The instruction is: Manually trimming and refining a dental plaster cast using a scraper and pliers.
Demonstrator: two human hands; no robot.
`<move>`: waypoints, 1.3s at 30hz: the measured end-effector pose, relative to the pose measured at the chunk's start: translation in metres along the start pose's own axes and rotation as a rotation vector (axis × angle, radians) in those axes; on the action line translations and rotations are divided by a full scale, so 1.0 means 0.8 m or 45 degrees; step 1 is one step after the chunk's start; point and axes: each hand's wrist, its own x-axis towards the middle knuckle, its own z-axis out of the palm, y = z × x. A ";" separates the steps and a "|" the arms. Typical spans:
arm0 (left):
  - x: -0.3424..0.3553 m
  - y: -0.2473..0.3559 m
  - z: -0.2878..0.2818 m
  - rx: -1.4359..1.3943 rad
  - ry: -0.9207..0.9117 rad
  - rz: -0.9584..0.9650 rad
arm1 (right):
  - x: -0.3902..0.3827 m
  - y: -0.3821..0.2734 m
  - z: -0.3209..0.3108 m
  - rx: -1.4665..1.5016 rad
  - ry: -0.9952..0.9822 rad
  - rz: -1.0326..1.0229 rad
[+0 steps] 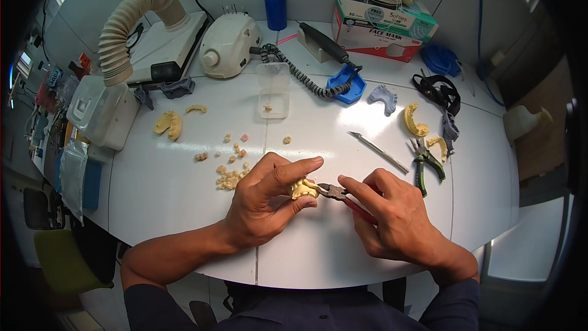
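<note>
Between the thumb and fingers of my left hand [264,195] is a small yellow plaster dental cast [302,189], held above the near part of the white table. My right hand [392,214] is closed round the red handles of a pair of cutting pliers [334,192]. The pliers' jaws meet the right side of the cast; whether they are fully closed on it I cannot tell. Left of my left hand lies a heap of yellow plaster pieces [230,179]. A craft knife [380,152] and green-handled pliers [425,165] lie beyond my right hand.
Along the back stand a hose [116,34], a white control unit [229,46], a handpiece [323,43] with coiled cord and mask boxes [380,30]. More casts [168,125] lie left, others [415,120] right. A clear plastic box [273,104] sits mid-table, a lidded container [104,110] at left.
</note>
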 end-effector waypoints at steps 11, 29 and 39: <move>0.003 0.003 0.000 0.138 0.076 0.081 | -0.001 0.000 0.005 0.016 0.003 -0.018; 0.004 0.002 -0.002 0.249 0.070 0.149 | 0.001 -0.002 0.014 -0.023 -0.024 -0.006; 0.001 0.001 -0.002 0.156 -0.017 -0.066 | 0.004 -0.001 0.022 0.012 -0.135 0.090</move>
